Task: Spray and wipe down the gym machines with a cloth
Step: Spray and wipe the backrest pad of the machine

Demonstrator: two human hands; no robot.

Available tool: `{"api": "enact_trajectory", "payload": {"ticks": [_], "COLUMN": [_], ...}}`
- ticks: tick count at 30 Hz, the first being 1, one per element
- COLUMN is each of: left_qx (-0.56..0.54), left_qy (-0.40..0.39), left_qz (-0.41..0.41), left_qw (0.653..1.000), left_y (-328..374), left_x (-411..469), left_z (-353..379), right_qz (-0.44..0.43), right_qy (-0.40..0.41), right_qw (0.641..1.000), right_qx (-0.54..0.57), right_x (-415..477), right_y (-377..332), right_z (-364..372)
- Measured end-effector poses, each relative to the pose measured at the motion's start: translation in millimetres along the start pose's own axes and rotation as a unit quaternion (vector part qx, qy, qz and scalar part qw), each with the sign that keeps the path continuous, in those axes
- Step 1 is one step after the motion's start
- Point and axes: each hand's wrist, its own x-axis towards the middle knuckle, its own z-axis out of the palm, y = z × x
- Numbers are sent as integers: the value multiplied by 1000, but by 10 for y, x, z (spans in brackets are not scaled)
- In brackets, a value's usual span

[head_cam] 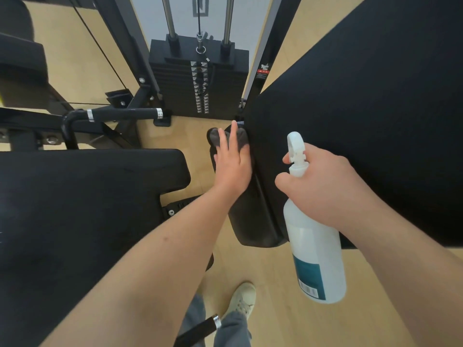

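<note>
My left hand [231,161] lies flat, fingers spread, pressing a dark grey cloth [215,137] against the edge of a small black pad [253,221] beside the big black back pad [363,108]. A bit of the cloth shows past the fingertips. My right hand [323,184] grips the neck of a white spray bottle [315,251] with a teal label, nozzle pointing up and away, held in front of the big pad. A black seat pad [75,209] fills the lower left.
The black weight stack [198,81] with chrome guide rods stands straight ahead. A black handle bar [125,113] with chrome rings juts out at the left. Another handle [200,329] sits by my leg and my beige shoe [243,299]. The floor [275,296] is light wood.
</note>
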Motion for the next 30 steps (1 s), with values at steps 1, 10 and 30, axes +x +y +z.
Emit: {"api": "enact_trajectory", "payload": {"ticks": [1, 10, 30], "left_qx": [-1, -6, -5], "left_qy": [0, -90, -94], "left_qz": [5, 19, -24], "left_qw": [1000, 996, 995], "left_y": [-9, -434, -563], "left_x": [5, -1421, -1226], "left_z": [-1, 357, 326], "right_qz": [2, 12, -36], "right_qy": [0, -21, -41], "right_qw": [1000, 1000, 986], "right_qx": [0, 13, 157], "right_x": [4, 6, -60], "right_y": [-2, -41, 145], "right_z": [8, 1, 63]}}
